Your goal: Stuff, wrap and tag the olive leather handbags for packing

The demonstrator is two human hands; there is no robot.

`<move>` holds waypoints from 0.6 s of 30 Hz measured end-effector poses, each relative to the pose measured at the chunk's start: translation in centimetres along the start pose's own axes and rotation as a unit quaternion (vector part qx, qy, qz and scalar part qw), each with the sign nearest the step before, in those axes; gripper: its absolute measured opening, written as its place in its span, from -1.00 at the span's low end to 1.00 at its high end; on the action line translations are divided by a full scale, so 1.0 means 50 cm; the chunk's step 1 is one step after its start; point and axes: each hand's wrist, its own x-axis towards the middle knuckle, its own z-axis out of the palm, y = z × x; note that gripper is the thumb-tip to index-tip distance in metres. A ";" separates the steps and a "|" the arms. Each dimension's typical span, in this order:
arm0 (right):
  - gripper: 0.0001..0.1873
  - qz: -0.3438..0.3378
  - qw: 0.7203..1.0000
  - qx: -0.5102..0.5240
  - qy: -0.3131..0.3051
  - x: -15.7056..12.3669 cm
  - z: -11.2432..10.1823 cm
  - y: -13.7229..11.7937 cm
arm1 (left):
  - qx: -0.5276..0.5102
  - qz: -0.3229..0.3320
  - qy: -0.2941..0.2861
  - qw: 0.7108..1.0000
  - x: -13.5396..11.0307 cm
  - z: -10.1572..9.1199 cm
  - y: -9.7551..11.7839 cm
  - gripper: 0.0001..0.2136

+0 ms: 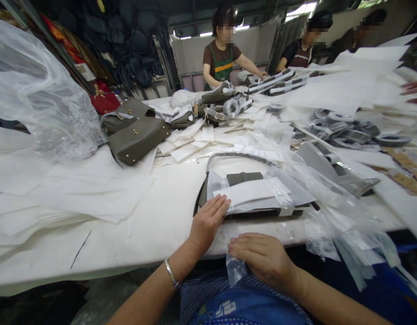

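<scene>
A dark olive handbag (202, 194) lies on the table near its front edge. White paper (252, 192) covers its upper face, held with clear tape, and its handle (240, 155) has a pale wrapping. My left hand (210, 221) rests on the bag's left end, fingers stretched out flat on the paper. Just in front of the table edge is my right hand (265, 257), closed on a piece of clear plastic film (236, 271) that hangs down from the fingertips. My right thumb is hidden.
Paper sheets (76, 194) are stacked at left beside a clear plastic bag (42, 99). More olive handbags (137, 140) stand behind. Grey wrapped rolls (344, 126) and loose clear plastic strips (350, 225) lie at right. Several people work across the table, one person (225, 58) in a green apron.
</scene>
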 end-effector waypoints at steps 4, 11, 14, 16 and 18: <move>-0.67 0.054 0.998 -0.027 0.011 0.078 -0.031 0.049 | 0.005 0.007 0.014 1.000 -0.003 0.004 -0.002 -0.62; -0.80 0.277 0.954 -0.082 -0.084 0.153 -0.001 0.168 | 0.000 -0.047 0.046 0.998 0.003 0.001 0.007 -0.76; -0.92 0.329 0.928 -0.113 -0.135 0.163 0.012 0.184 | -0.023 -0.073 0.039 0.996 0.007 -0.003 0.010 -0.73; -0.91 0.348 0.916 -0.121 -0.160 0.171 0.014 0.187 | -0.041 -0.084 0.038 0.995 0.007 -0.004 0.009 -0.71; -0.84 0.360 0.907 -0.118 -0.185 0.181 0.014 0.187 | -0.048 -0.088 0.042 0.994 0.007 -0.003 0.006 -0.70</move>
